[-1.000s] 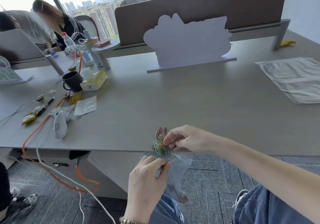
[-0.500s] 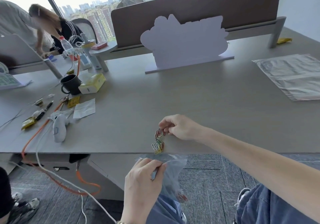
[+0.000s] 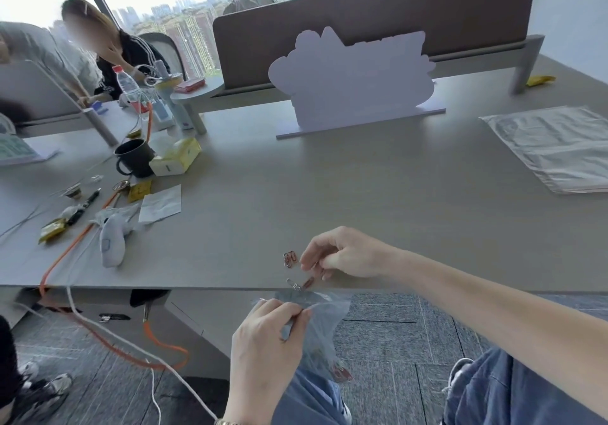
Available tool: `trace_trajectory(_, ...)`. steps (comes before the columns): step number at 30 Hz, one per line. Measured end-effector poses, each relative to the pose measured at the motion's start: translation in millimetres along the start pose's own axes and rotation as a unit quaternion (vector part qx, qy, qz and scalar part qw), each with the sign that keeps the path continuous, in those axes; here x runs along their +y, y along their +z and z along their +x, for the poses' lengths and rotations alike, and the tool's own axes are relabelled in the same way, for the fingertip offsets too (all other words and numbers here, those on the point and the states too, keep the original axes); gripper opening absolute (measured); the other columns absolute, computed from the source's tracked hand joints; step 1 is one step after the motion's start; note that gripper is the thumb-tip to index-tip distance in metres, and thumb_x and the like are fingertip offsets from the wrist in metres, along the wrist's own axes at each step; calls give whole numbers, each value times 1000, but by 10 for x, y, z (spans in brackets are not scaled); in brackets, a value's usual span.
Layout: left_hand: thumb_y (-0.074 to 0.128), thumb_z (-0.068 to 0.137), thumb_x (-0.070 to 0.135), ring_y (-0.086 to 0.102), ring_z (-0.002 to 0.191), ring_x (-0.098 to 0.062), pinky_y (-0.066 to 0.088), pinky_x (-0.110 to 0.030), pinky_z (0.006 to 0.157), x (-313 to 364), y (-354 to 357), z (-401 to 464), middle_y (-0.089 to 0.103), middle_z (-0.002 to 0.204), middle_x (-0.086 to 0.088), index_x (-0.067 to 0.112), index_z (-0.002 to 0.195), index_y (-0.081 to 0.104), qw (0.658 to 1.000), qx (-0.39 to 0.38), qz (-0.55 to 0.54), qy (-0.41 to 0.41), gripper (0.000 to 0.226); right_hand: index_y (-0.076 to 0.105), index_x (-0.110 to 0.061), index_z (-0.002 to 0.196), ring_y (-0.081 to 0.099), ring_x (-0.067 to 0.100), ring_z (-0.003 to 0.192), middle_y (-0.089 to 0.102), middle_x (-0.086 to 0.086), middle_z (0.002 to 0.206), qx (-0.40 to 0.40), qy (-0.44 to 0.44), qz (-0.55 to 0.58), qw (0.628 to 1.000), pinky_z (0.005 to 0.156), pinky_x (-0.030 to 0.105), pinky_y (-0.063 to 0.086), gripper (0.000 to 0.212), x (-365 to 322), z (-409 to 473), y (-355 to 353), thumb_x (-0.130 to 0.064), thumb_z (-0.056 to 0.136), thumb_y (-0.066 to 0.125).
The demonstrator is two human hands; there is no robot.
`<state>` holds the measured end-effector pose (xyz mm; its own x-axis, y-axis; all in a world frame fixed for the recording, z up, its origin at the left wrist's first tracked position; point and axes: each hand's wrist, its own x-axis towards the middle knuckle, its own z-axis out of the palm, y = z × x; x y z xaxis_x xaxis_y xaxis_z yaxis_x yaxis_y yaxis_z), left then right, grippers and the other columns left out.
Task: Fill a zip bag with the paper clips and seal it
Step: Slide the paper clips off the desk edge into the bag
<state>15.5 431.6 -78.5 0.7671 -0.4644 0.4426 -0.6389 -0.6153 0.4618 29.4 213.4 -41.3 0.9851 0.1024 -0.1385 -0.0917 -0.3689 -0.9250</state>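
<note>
My left hand [image 3: 268,335] pinches the open rim of a clear zip bag [image 3: 320,329] held just below the desk's front edge [image 3: 197,284]. A few clips lie in the bag's bottom [image 3: 342,373]. My right hand [image 3: 345,253] rests on the desk near that edge, fingers curled over a few paper clips. A small red cluster of clips [image 3: 290,258] lies just left of its fingertips. A silver clip and a red clip [image 3: 301,283] lie at the very edge, right above the bag's mouth.
A stack of clear bags [image 3: 552,145] lies at the right. A white cut-out stand [image 3: 352,79] is at the back. At the left are a black mug [image 3: 135,161], tissue box [image 3: 176,159], pens, an orange cable [image 3: 65,253] and a white device [image 3: 112,240]. People sit at the far left.
My right hand came down from above the bag to the desk edge; the bunch of clips it held is gone, a few now lying on the desk. The bag stays held below.
</note>
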Motion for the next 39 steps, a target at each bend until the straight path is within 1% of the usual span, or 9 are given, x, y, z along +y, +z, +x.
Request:
trace_trajectory(3, 63, 82, 48, 52, 63, -2, 48, -25, 51, 7, -11, -4, 56, 61, 18, 31, 65, 67, 1000, 4, 0, 5, 25, 69, -2, 114, 65, 15, 86, 74, 6, 103, 64, 3, -20, 998, 85, 32, 58, 41, 46, 163, -8, 16, 89, 42)
trace_trajectory(8, 68, 84, 46, 51, 63, -1, 48, -26, 51, -21, -7, -13, 56, 60, 18, 31, 65, 67, 1000, 7, 4, 2, 25, 59, -9, 134, 57, 8, 106, 67, 5, 130, 39, -23, -127, 991, 84, -2, 37, 53, -32, 311, 92, 13, 91, 39)
trace_trajectory(13, 67, 81, 44, 52, 63, -3, 49, -28, 50, -36, -17, -11, 56, 61, 17, 31, 65, 67, 1000, 9, 7, -2, 20, 65, -12, 130, 62, 12, 115, 70, 2, 128, -40, -51, -162, 985, 96, 9, 42, 63, -44, 260, 116, 17, 82, 36)
trace_trajectory(16, 70, 80, 41, 54, 64, -5, 49, -30, 51, -50, -12, -16, 57, 62, 17, 30, 67, 67, 1000, 3, 7, -7, 17, 71, -11, 121, 68, 11, 112, 74, 4, 120, -82, -53, -108, 989, 102, 22, 50, 59, -37, 146, 82, 17, 81, 38)
trace_trajectory(21, 78, 79, 36, 54, 64, -5, 50, -30, 52, -51, 9, -24, 56, 62, 17, 30, 66, 66, 1000, 0, 6, -9, 19, 72, -2, 112, 66, 13, 88, 74, 9, 105, 1, -37, -44, 998, 83, 33, 57, 54, 17, 96, -8, 21, 82, 34)
trace_trajectory(26, 77, 80, 37, 55, 64, -5, 50, -30, 52, -36, 19, -27, 57, 62, 17, 30, 65, 66, 1000, 1, 5, -9, 19, 72, -11, 113, 68, 10, 92, 76, 4, 105, 5, -42, -95, 995, 76, 14, 51, 56, 73, -3, 18, 18, 82, 35)
trace_trajectory(29, 69, 80, 41, 56, 64, -6, 50, -31, 51, -23, 14, -22, 58, 62, 16, 30, 65, 67, 1000, 2, 0, -7, 18, 73, -11, 113, 69, 10, 98, 77, 2, 107, -47, -36, -58, 997, 89, 20, 54, 56, 42, -94, 63, 17, 83, 36)
trace_trajectory(35, 55, 84, 54, 55, 64, -5, 50, -28, 53, -12, -11, -33, 58, 62, 16, 30, 65, 66, 1000, 2, 2, -4, 32, 72, -8, 112, 68, 10, 86, 76, 5, 108, -21, -36, -38, 998, 71, 14, 51, 45, 9, -114, 50, 14, 90, 39)
trace_trajectory(39, 55, 84, 54, 55, 64, -3, 50, -28, 53, -9, -31, -35, 58, 62, 17, 30, 65, 67, 1000, 7, -1, -5, 33, 73, -6, 111, 67, 6, 83, 75, 0, 100, -15, -32, -48, 998, 71, 15, 53, 42, 28, -137, 51, 14, 90, 42)
